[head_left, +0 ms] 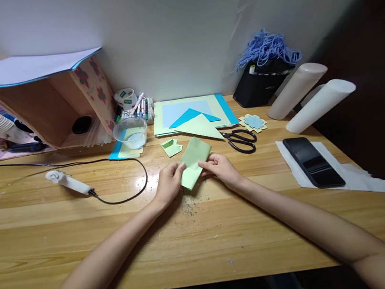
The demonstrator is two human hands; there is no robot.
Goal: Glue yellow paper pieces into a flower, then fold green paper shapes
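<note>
A folded piece of light green paper [195, 161] is held between my two hands above the middle of the wooden table. My left hand [169, 180] pinches its left edge, thumb on top. On the other side my right hand [222, 169] grips the right edge, its thumb also on top and the fingers partly hidden beneath. Just behind lies a small folded green paper piece [172, 148]. Black-handled scissors [241, 141] rest to the right, near a pale green paper triangle [202, 127] and a blue paper triangle [190, 115].
A clear plastic bowl [130, 133], markers [140, 108] and a glue gun [70, 182] with its black cord are on the left, near an open box [94, 96]. A phone [312, 161], white rolls [320, 105], a paper flower [253, 122] and a black holder [259, 87] stand right.
</note>
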